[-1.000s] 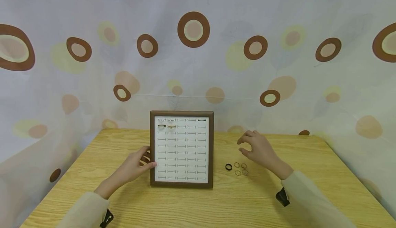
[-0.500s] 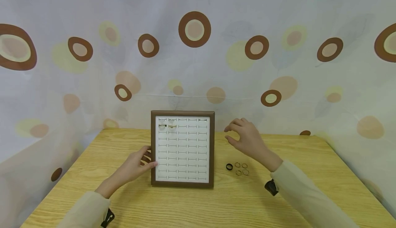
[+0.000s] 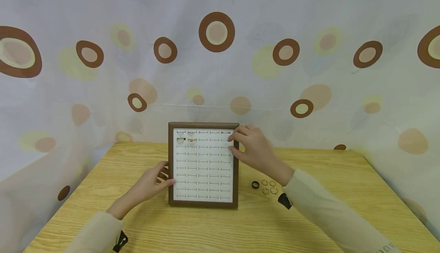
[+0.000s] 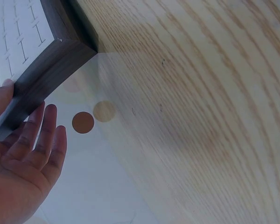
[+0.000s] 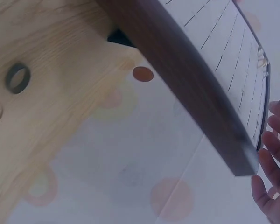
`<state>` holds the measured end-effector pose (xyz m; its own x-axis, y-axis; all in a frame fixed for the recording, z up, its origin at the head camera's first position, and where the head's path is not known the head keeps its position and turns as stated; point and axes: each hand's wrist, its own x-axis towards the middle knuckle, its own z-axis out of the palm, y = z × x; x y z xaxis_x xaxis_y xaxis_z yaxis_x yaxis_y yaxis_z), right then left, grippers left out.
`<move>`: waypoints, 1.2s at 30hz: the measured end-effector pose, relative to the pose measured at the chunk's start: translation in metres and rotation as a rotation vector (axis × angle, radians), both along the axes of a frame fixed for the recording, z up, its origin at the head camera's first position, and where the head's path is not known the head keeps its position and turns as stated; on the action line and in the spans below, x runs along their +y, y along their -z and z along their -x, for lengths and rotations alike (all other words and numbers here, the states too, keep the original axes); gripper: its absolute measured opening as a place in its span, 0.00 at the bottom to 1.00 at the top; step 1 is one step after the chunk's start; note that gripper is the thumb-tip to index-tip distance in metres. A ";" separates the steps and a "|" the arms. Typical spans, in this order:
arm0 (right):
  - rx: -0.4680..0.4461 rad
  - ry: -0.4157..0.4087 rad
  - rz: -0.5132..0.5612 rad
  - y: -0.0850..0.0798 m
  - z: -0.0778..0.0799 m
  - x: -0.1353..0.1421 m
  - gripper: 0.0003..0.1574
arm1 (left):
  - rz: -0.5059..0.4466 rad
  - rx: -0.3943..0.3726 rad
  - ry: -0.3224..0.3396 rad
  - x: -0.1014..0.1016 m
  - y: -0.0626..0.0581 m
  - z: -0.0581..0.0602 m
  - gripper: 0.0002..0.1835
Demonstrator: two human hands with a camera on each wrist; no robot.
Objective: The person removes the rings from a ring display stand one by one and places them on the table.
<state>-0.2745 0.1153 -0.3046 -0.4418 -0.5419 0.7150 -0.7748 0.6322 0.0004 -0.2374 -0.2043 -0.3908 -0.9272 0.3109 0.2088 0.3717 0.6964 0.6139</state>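
Ring board [image 3: 203, 173] lower centre of frame, long axis up-down; right hand [image 3: 255, 149] nearer its top slots [image 3: 214, 132].
Left hand [image 3: 150, 184] pinches left edge, low; right at upper-right edge, finger and thumb parted, nothing visible between. Loose rings [image 3: 255, 187] lower right.

Brown frame [image 3: 235, 173] here, white panel [image 3: 203, 172] dark-dashed in rows, black ring [image 3: 255, 187], yellow grained table [image 3: 192, 230], brown-spotted pale backdrop [image 3: 220, 73]

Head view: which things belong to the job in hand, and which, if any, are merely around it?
Likely the job: display, mounted rings, black ring, four thin rings.

Merely around: table, patterned backdrop, black wrist pieces.
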 end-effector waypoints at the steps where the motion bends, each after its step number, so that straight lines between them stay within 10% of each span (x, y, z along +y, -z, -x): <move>1: -0.002 -0.001 -0.003 -0.001 0.000 -0.004 0.07 | -0.001 0.000 -0.001 0.000 0.000 0.000 0.29; 36: 0.038 0.122 0.085 0.016 0.007 -0.098 0.07 | -0.011 0.002 0.006 -0.001 0.002 0.002 0.28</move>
